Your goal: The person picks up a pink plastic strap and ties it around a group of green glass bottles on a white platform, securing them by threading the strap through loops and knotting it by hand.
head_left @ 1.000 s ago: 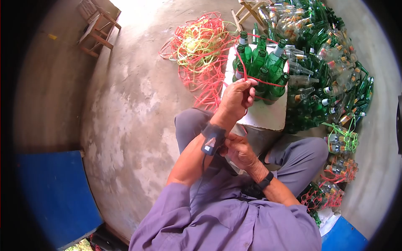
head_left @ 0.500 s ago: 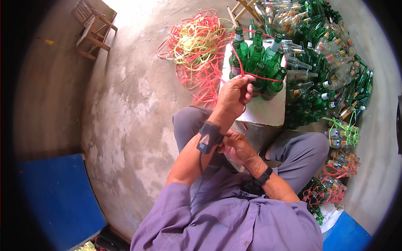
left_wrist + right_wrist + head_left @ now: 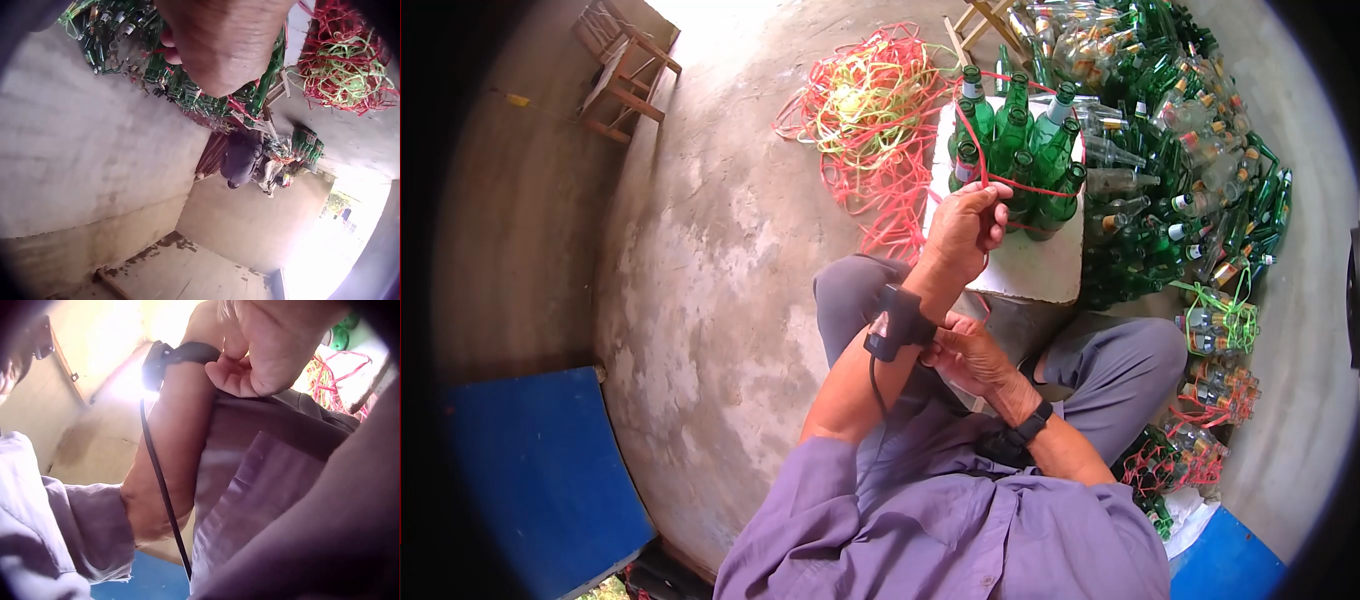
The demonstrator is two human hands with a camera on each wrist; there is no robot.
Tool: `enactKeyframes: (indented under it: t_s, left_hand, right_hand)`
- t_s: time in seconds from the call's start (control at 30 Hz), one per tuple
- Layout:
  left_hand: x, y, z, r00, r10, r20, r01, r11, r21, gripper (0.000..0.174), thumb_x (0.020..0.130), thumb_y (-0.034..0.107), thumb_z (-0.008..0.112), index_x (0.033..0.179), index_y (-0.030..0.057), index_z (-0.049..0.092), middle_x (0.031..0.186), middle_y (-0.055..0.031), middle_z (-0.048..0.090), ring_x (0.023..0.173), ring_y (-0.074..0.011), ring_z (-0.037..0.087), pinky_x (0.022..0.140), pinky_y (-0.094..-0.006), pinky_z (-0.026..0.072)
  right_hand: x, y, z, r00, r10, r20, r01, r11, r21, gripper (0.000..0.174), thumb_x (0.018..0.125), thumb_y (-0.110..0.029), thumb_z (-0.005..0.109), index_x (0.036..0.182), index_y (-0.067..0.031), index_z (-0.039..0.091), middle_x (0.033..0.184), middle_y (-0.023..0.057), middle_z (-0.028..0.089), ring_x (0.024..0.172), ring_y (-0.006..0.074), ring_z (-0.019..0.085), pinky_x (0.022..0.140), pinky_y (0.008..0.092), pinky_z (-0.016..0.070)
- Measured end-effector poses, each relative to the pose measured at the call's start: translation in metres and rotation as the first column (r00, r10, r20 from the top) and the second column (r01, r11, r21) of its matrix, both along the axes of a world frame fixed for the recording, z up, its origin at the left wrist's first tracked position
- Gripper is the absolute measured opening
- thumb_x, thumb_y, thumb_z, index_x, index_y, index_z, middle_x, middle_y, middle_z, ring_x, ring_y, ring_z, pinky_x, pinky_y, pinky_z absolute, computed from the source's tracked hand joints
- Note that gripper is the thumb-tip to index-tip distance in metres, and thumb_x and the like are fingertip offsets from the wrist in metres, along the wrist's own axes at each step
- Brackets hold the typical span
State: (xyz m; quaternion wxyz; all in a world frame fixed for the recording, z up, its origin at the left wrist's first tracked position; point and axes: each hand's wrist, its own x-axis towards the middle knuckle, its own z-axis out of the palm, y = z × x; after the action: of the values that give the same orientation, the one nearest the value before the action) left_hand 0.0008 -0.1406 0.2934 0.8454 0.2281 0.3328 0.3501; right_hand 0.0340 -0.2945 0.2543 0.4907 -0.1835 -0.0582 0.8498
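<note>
My left hand [image 3: 965, 228] pinches a red plastic strap [image 3: 1035, 188] at the near side of a cluster of green glass bottles [image 3: 1055, 160]. The strap runs round the upright bottles, which stand on a white-topped stool or small table [image 3: 1040, 280]. Across my lap, my right hand [image 3: 975, 358] reaches to the left wrist, where a black camera [image 3: 898, 325] is worn. In the right wrist view, its curled fingers pinch the camera's black wristband [image 3: 194, 353]. The left wrist view shows mostly the back of the left hand [image 3: 228, 47], with its fingertips largely hidden.
A tangled heap of red and yellow-green straps [image 3: 875, 110] lies left of the bottles. Loose bottles [image 3: 1190, 180] pile up along the right wall, near tied bundles [image 3: 1220, 325]. A wooden chair [image 3: 620, 80] stands far left. Blue panels [image 3: 540, 470] flank me.
The black camera has turned round the left wrist under my right hand's fingers. The view has shifted slightly since the first frame; the left hand keeps its pinch on the red strap.
</note>
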Motion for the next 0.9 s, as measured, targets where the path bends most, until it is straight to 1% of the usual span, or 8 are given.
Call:
enactKeyframes:
  t_s: [0.13, 0.2, 0.27, 0.33, 0.43, 0.63, 0.77, 0.9]
  left_hand:
    - [-0.001, 0.006, -0.002, 0.997, 0.073, -0.019, -0.074, 0.997, -0.031, 0.019, 0.098, 0.016, 0.048, 0.102, 0.0017, 0.061, 0.070, -0.0011, 0.057, 0.054, -0.0090, 0.047, 0.046, -0.0193, 0.0369]
    - [-0.005, 0.010, -0.003, 0.997, 0.075, -0.035, -0.075, 0.997, -0.005, 0.019, 0.098, 0.016, 0.049, 0.103, 0.0018, 0.060, 0.070, -0.0012, 0.057, 0.055, -0.0094, 0.048, 0.047, -0.0198, 0.0367]
    - [-0.008, 0.011, -0.002, 0.996, 0.073, -0.050, -0.072, 0.997, 0.022, 0.019, 0.098, 0.016, 0.049, 0.103, 0.0018, 0.060, 0.070, -0.0013, 0.057, 0.056, -0.0098, 0.048, 0.047, -0.0203, 0.0366]
    - [-0.009, 0.010, -0.004, 0.994, 0.091, 0.058, -0.088, 0.994, -0.064, 0.019, 0.098, 0.016, 0.049, 0.104, 0.0021, 0.060, 0.071, -0.0015, 0.057, 0.056, -0.0106, 0.048, 0.048, -0.0216, 0.0364]
    - [-0.008, 0.007, -0.001, 0.993, 0.082, 0.084, -0.078, 0.996, -0.053, 0.019, 0.098, 0.016, 0.049, 0.104, 0.0026, 0.061, 0.071, -0.0015, 0.057, 0.055, -0.0109, 0.047, 0.049, -0.0220, 0.0362]
    - [-0.003, 0.005, -0.002, 0.996, 0.082, 0.033, -0.081, 0.996, -0.030, 0.019, 0.098, 0.017, 0.050, 0.104, 0.0025, 0.061, 0.070, -0.0016, 0.057, 0.055, -0.0109, 0.048, 0.049, -0.0219, 0.0365]
    - [-0.001, 0.003, 0.005, 0.997, 0.072, 0.035, -0.070, 0.996, -0.053, 0.017, 0.098, 0.015, 0.049, 0.100, 0.0034, 0.061, 0.067, -0.0013, 0.056, 0.053, -0.0096, 0.047, 0.047, -0.0200, 0.0386]
    - [-0.004, 0.005, 0.005, 0.996, 0.079, 0.035, -0.077, 0.995, -0.057, 0.016, 0.098, 0.015, 0.050, 0.100, 0.0039, 0.061, 0.067, -0.0010, 0.056, 0.053, -0.0092, 0.047, 0.047, -0.0197, 0.0384]
  right_hand:
    - [0.012, -0.009, 0.012, 0.990, -0.013, 0.143, 0.020, 0.998, -0.053, 0.031, 0.088, -0.014, 0.071, 0.112, -0.0010, 0.057, 0.096, 0.0042, 0.063, 0.083, 0.0141, 0.058, 0.076, 0.0299, 0.0473]
    - [0.019, -0.016, 0.014, 0.974, -0.087, 0.209, 0.106, 0.991, -0.081, 0.022, 0.090, -0.009, 0.067, 0.109, -0.0007, 0.058, 0.095, 0.0053, 0.063, 0.081, 0.0152, 0.058, 0.074, 0.0319, 0.0479]
    - [0.029, -0.024, 0.017, 0.973, -0.083, 0.214, 0.095, 0.994, -0.047, 0.020, 0.090, -0.007, 0.065, 0.108, -0.0003, 0.059, 0.093, 0.0058, 0.063, 0.079, 0.0156, 0.058, 0.073, 0.0328, 0.0483]
    - [0.033, -0.029, 0.016, 0.972, -0.081, 0.219, 0.086, 0.996, -0.014, 0.018, 0.090, -0.005, 0.064, 0.107, 0.0001, 0.059, 0.092, 0.0063, 0.062, 0.078, 0.0161, 0.058, 0.072, 0.0337, 0.0487]
    - [0.036, -0.030, 0.023, 0.986, -0.082, 0.144, 0.079, 0.996, 0.029, 0.016, 0.090, -0.005, 0.065, 0.104, 0.0008, 0.059, 0.091, 0.0074, 0.062, 0.075, 0.0161, 0.057, 0.070, 0.0343, 0.0499]
    - [0.043, -0.044, 0.063, 0.938, 0.006, 0.346, -0.045, 0.993, 0.107, 0.016, 0.089, -0.004, 0.066, 0.101, 0.0024, 0.057, 0.088, 0.0074, 0.060, 0.073, 0.0155, 0.057, 0.070, 0.0351, 0.0528]
    - [0.033, -0.038, 0.065, 0.916, -0.036, 0.399, -0.012, 0.993, 0.116, 0.017, 0.090, -0.004, 0.065, 0.103, 0.0026, 0.058, 0.086, 0.0063, 0.059, 0.073, 0.0148, 0.057, 0.071, 0.0339, 0.0529]
    - [0.026, -0.032, 0.049, 0.937, -0.108, 0.333, 0.098, 0.994, 0.047, 0.017, 0.091, -0.005, 0.064, 0.104, 0.0030, 0.058, 0.085, 0.0052, 0.059, 0.074, 0.0137, 0.057, 0.070, 0.0328, 0.0526]
